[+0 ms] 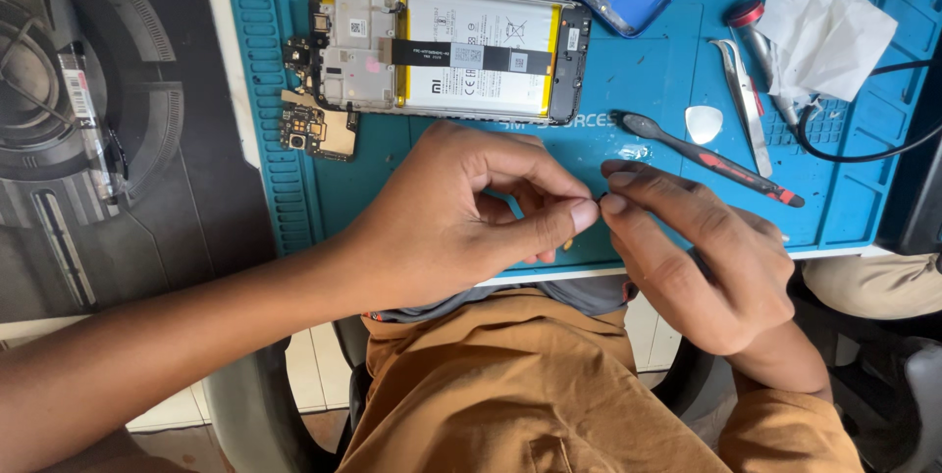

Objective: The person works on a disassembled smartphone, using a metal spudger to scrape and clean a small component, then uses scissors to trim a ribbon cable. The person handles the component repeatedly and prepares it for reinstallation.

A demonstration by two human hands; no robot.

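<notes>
Pinching: your left hand (442, 218) and right hand (702, 257) meet fingertip to fingertip, fingers clamped on a tiny part (597, 200), too small to identify.
Place: above the blue mat (638, 71) on the worktop.
Nearby: opened phone (451, 46), black spudger (706, 156).

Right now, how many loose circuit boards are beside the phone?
2: a small dark board at the phone's lower-left corner, and a tan board just below. Others may be hidden.

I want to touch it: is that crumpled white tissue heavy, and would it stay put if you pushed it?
The crumpled white tissue looks thin and creased, so probably very light and floppy. Pushed, it would likely slide or crumple further. It lies partly over the red-capped tool, so it might nudge that.
</notes>
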